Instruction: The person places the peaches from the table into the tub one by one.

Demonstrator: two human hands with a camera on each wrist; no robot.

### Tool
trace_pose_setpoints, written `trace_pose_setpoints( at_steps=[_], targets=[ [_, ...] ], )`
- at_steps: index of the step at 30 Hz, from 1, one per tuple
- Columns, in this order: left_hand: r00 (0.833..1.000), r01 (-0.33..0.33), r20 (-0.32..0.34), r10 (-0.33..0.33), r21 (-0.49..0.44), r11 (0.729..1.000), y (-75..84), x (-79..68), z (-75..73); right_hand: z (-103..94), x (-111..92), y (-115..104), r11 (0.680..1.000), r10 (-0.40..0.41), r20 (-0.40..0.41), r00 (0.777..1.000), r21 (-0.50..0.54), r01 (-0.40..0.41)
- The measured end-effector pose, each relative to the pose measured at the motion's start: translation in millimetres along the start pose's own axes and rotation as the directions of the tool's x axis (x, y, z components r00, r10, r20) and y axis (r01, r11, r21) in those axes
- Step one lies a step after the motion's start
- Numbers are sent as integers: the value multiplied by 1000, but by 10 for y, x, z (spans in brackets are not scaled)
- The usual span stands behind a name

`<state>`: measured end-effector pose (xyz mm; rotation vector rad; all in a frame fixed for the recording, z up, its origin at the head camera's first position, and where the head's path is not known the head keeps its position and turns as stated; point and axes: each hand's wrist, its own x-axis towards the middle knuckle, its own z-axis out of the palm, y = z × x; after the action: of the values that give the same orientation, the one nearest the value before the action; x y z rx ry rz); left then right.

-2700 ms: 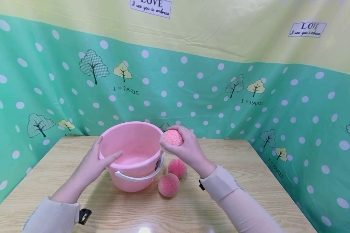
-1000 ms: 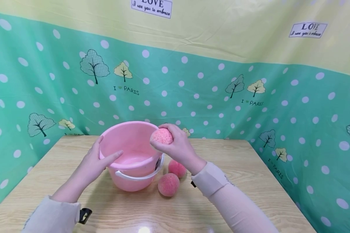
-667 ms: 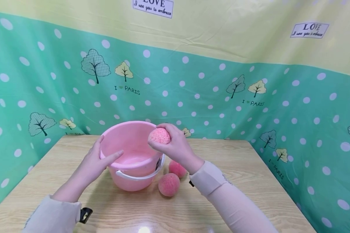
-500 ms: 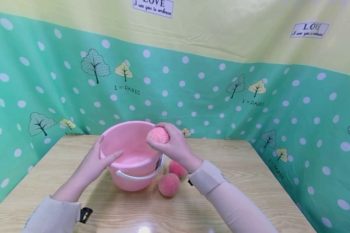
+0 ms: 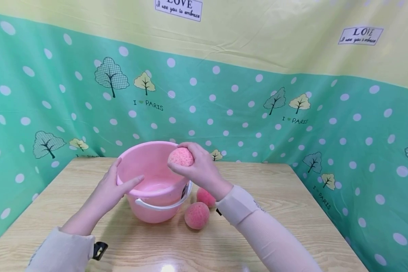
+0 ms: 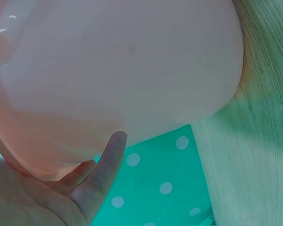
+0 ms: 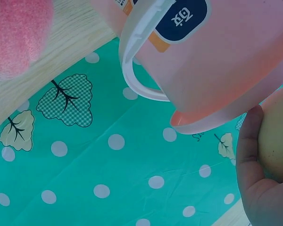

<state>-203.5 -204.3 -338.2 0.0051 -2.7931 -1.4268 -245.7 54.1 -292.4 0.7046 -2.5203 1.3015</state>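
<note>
A pink bucket stands on the table, its mouth facing me. My left hand holds its left rim, thumb over the inner side; in the left wrist view, fingers lie along the outer wall. A pink speckled peach sits in the grip of my right hand, overlapping the bucket's right rim in the head view. The right wrist view shows this peach's pale yellow side, close to the rim. Two more fuzzy pink peaches lie on the table, right of the bucket.
The bucket's white handle hangs down at its front and right. A wood-grain table extends to both sides and in front. A green and yellow curtain with dots and trees closes off the back and sides.
My right hand has carried the peach leftward, from beside the bucket's right rim to across it. The left hand, the bucket and the two peaches on the table have stayed put.
</note>
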Motion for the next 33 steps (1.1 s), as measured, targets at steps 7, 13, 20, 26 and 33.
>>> trace_pose_setpoints(
  at_steps=[7, 13, 20, 26, 33],
  targets=[
    [1000, 8, 2, -8, -10, 1000, 5, -1, -1, 33, 37, -23, 1000, -5, 6, 1000, -16, 5],
    [1000, 12, 2, -12, -10, 1000, 7, -2, -2, 60, 64, -39, 1000, 4, 15, 1000, -11, -4],
    [1000, 14, 2, -14, -10, 1000, 18, -4, -6, 92, 102, -44, 999, 8, 31, 1000, -34, -7],
    [1000, 19, 1, -19, -7, 1000, 19, 1, -5, 124, 130, -46, 999, 7, 35, 999, -44, -5],
    [1000, 19, 1, -19, -9, 1000, 12, 2, -3, 165, 159, -26, 999, -19, 42, 999, -31, 21]
  ],
)
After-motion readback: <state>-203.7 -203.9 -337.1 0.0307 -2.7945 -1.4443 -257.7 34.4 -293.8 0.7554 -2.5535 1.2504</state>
